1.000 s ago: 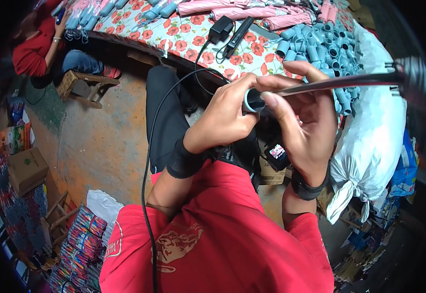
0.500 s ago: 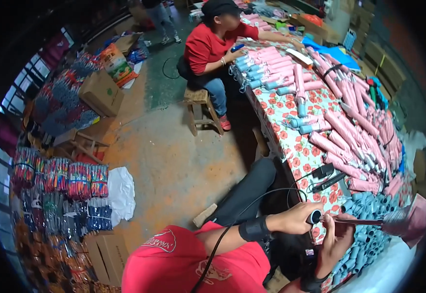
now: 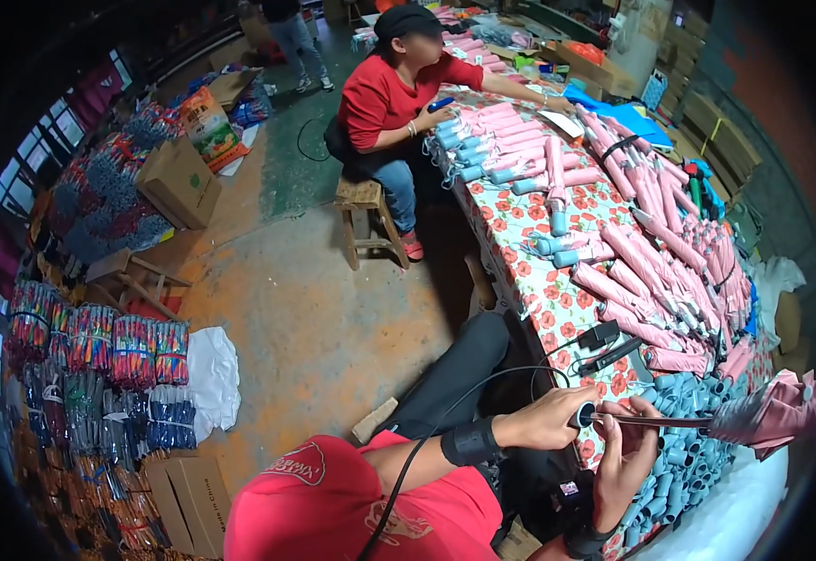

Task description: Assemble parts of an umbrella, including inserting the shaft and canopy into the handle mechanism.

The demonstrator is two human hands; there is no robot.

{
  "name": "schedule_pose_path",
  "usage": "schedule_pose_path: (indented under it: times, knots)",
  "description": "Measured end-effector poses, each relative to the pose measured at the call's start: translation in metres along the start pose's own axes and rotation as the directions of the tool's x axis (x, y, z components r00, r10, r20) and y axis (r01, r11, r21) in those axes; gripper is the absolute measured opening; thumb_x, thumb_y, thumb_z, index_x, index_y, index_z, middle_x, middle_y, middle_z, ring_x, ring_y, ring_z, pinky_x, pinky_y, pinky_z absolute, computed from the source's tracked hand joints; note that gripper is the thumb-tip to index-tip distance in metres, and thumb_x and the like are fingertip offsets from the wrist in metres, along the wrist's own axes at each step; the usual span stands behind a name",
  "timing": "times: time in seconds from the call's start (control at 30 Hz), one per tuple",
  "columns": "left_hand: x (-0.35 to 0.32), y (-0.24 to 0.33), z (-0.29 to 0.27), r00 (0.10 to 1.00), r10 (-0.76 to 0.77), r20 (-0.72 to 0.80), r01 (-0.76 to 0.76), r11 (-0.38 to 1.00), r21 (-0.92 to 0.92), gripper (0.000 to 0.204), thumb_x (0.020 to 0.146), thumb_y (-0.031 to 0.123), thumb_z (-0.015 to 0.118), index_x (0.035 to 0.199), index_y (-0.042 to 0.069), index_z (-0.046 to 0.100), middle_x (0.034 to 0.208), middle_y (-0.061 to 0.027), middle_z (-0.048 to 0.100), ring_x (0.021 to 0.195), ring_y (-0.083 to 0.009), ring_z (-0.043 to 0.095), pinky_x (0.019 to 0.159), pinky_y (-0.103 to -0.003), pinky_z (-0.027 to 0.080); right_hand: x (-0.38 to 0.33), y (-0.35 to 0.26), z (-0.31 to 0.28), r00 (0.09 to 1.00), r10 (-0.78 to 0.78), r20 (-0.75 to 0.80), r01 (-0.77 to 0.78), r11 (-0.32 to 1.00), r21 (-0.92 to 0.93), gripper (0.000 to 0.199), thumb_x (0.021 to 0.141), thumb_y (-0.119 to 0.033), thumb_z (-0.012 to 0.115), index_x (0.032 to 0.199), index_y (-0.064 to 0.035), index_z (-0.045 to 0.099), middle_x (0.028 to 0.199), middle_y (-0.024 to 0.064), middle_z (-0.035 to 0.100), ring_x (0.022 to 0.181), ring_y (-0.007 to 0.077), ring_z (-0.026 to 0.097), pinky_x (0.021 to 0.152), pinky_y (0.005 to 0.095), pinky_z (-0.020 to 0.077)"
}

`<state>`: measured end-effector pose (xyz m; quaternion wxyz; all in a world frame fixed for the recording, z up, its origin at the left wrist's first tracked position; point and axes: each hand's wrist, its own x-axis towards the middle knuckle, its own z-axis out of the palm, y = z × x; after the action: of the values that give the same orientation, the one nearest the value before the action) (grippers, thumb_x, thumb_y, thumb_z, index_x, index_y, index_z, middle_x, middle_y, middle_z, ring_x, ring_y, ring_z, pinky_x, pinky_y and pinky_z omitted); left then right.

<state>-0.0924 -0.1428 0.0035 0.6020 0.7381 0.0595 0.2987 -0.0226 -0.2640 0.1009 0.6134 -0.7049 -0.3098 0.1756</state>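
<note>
Left hand (image 3: 548,421): fingers clenched around round black handle (image 3: 584,415) of pink umbrella (image 3: 773,411) | right hand (image 3: 625,460): fingers curled up against thin metal shaft (image 3: 656,421) from below | umbrella: held level over near edge of flowered table (image 3: 544,309), above blue tubes (image 3: 684,458) | black cable (image 3: 445,421) crosses left wrist | seated person in red (image 3: 385,89) at far end of table.

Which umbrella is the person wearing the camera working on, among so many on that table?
Start at the long table with the flowered cloth and follow it to its near end. There, past the heap of blue tubes, the left hand and right hand hold a thin dark shaft. It belongs to the pink umbrella, the only one stretched out in the air rather than lying rolled on the cloth.
</note>
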Motion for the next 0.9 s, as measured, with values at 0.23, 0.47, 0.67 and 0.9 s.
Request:
schedule_pose_path:
  times: [0.23, 0.47, 0.67, 0.9]
  knots:
    - [-0.002, 0.001, 0.000, 1.000, -0.014, 0.017, 0.014, 1.000, -0.018, 0.035, 0.067, -0.006, 0.059, 0.101, 0.003, 0.055, 0.090, -0.0110, 0.063, 0.078, -0.0338, 0.059, 0.072, -0.041, 0.046, -0.001, 0.012, -0.004, 0.986, -0.168, 0.002, 0.165, 0.961, -0.221, 0.026, 0.095, 0.002, 0.069, 0.117, 0.0036, 0.056, 0.100, 0.0130, 0.071, 0.089, 0.0182, 0.068, 0.084, 0.0288, 0.0555]
    - [-0.003, 0.009, -0.003, 0.993, -0.094, 0.073, 0.099, 0.993, -0.068, 0.036, 0.067, -0.008, 0.058, 0.102, 0.003, 0.056, 0.095, -0.0108, 0.066, 0.081, -0.0312, 0.061, 0.074, -0.038, 0.047, -0.005, 0.005, 0.000, 0.998, -0.040, -0.043, 0.035, 0.995, -0.094, 0.028, 0.094, 0.001, 0.069, 0.119, 0.0044, 0.058, 0.096, 0.0120, 0.072, 0.083, 0.0187, 0.069, 0.080, 0.0302, 0.0561]
    - [-0.005, -0.002, 0.004, 0.996, -0.069, 0.063, 0.074, 0.993, -0.091, 0.040, 0.067, -0.010, 0.057, 0.104, 0.004, 0.058, 0.097, -0.0106, 0.067, 0.082, -0.0296, 0.061, 0.076, -0.036, 0.049, -0.002, -0.002, 0.001, 0.991, -0.126, -0.046, 0.113, 0.969, -0.218, 0.022, 0.093, -0.004, 0.072, 0.110, 0.0039, 0.062, 0.089, 0.0105, 0.073, 0.074, 0.0171, 0.067, 0.070, 0.0281, 0.0543]
    - [-0.008, 0.000, 0.015, 0.993, -0.065, 0.099, 0.079, 0.986, -0.145, 0.042, 0.066, -0.012, 0.057, 0.105, 0.003, 0.060, 0.097, -0.0090, 0.068, 0.083, -0.0255, 0.062, 0.077, -0.033, 0.049, -0.008, 0.005, -0.009, 0.990, -0.052, -0.130, -0.001, 0.925, -0.379, 0.018, 0.091, -0.007, 0.075, 0.103, 0.0024, 0.065, 0.081, 0.0072, 0.071, 0.067, 0.0149, 0.064, 0.065, 0.0263, 0.0514]
